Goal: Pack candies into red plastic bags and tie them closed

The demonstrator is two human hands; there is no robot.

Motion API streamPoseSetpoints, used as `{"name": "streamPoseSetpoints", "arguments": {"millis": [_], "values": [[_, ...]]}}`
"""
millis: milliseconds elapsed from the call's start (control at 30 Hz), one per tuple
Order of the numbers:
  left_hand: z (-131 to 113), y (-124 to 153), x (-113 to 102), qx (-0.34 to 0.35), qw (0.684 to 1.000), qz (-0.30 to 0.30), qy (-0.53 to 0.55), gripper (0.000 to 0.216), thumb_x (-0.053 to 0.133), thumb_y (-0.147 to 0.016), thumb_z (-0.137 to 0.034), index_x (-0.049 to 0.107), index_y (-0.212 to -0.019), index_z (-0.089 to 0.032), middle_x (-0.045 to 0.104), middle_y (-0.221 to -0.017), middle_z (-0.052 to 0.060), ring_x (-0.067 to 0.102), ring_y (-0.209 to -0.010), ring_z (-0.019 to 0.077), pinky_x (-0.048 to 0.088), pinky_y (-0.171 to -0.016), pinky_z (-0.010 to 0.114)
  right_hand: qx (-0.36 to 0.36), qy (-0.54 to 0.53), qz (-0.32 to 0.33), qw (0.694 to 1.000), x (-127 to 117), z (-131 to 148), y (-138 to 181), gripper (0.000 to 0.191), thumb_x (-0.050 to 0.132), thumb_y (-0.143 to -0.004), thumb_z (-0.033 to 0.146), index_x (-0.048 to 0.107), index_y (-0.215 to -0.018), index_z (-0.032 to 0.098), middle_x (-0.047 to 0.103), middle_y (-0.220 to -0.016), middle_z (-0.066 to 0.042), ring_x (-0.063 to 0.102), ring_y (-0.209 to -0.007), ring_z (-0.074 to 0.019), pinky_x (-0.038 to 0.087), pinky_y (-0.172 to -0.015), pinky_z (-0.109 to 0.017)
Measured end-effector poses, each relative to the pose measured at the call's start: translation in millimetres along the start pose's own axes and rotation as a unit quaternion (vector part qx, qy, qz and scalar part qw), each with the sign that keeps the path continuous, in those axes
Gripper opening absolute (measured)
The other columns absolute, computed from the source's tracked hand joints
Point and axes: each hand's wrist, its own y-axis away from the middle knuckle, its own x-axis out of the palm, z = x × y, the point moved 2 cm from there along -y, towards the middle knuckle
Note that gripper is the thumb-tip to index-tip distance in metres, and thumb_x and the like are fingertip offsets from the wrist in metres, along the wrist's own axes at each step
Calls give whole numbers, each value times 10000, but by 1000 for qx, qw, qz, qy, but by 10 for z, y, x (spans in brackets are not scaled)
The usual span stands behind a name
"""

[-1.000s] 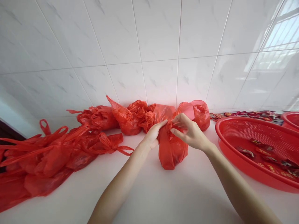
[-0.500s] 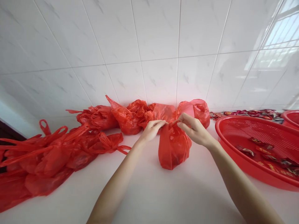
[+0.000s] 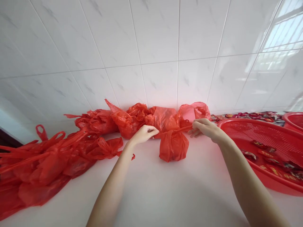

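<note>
A small filled red plastic bag point(image 3: 174, 147) rests on the white table point(image 3: 156, 192) in front of me, its top drawn together. My left hand point(image 3: 145, 134) pinches one of its handles on the left side. On the right, my right hand point(image 3: 204, 128) grips the other handle, which stretches tight and nearly level between bag and fingers. What is inside the bag shows only as dark shapes through the plastic.
Several filled red bags point(image 3: 163, 117) stand along the tiled wall point(image 3: 158, 82). A heap of knotted red bags point(image 3: 54, 160) lies at left. To the right are a red basket point(image 3: 258, 126) holding wrapped sweets point(image 3: 272, 160), more small packets point(image 3: 251, 116) and another basket point(image 3: 294, 118).
My hands have moved apart, pulling the bag's handles out to both sides. The bag's top has tightened and the bag looks rounder and lower.
</note>
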Motion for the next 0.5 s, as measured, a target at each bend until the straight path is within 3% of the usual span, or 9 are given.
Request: {"name": "streamPoseSetpoints", "arguments": {"millis": [100,167,267,500], "values": [[20,12,-16,-10,1000,13,-7,314,598,-849,-472,678,-754,-184,651,-751,19,618,-736,183,495,-721,312,-2,9,-15,1000,-30,-31,-39,235,535,-748,116,482,-538,206,696,-653,-30,673,-604,-157,521,-602,-249],[13,17,5,-15,1000,0,-22,325,609,-851,-478,716,-962,-192,674,-828,28,633,-788,191,507,-760,323,-27,5,-21,999,-36,-31,-46,232,551,-745,134,468,-542,208,662,-632,-8,684,-644,-164,523,-632,-250],[-50,29,52,5,999,-39,-30,505,620,-858,-499,628,-1276,-216,683,-921,37,647,-863,199,520,-832,342,-69,-24,-22,997,-32,3,-20,201,574,-744,191,468,-575,215,604,-614,19,692,-704,-179,551,-715,-280],[-266,101,202,81,993,-42,-70,475,661,-870,-430,626,-1314,-265,673,-1277,74,627,-1114,249,479,-997,393,-143,-97,26,985,59,86,59,173,620,-793,292,534,-665,212,692,-797,-23,682,-814,-184,585,-856,-361]]}}
